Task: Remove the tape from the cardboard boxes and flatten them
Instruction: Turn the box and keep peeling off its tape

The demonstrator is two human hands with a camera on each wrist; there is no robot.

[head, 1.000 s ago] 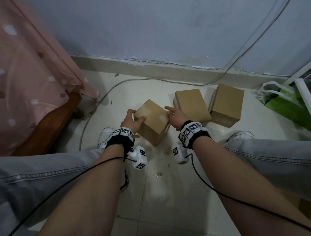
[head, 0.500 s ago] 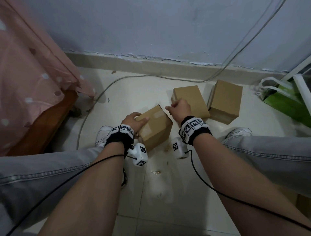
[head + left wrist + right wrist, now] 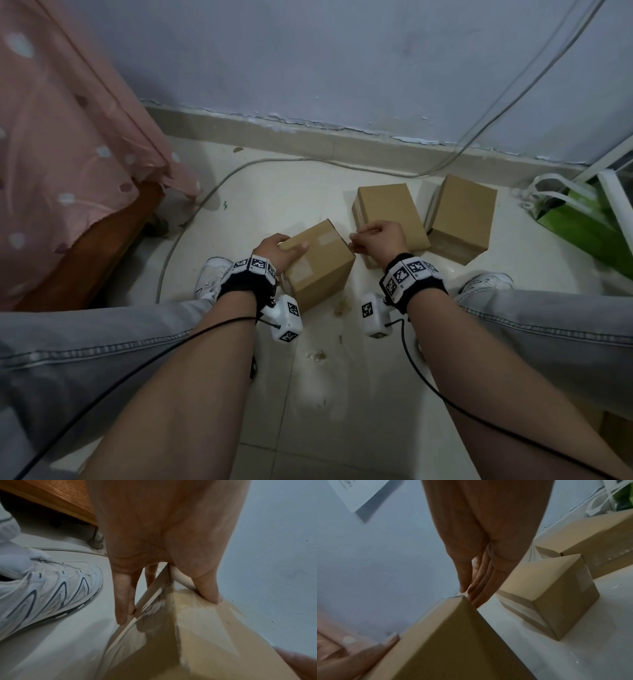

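The left hand [image 3: 279,251] grips the tilted box [image 3: 320,265]; the right hand [image 3: 378,238] pinches at its far corner. Risk: clear tape [image 3: 327,237] tearing short or the box slipping.

Bare forearms. Black wristbands [image 3: 412,275] carrying white squares with black square-code markers. White cube cameras [image 3: 286,318] beneath each wrist, likewise marked, trailing black cables [image 3: 445,401]. Light grey jeans [image 3: 555,329]. White trainers [image 3: 44,588] with dark stripes.
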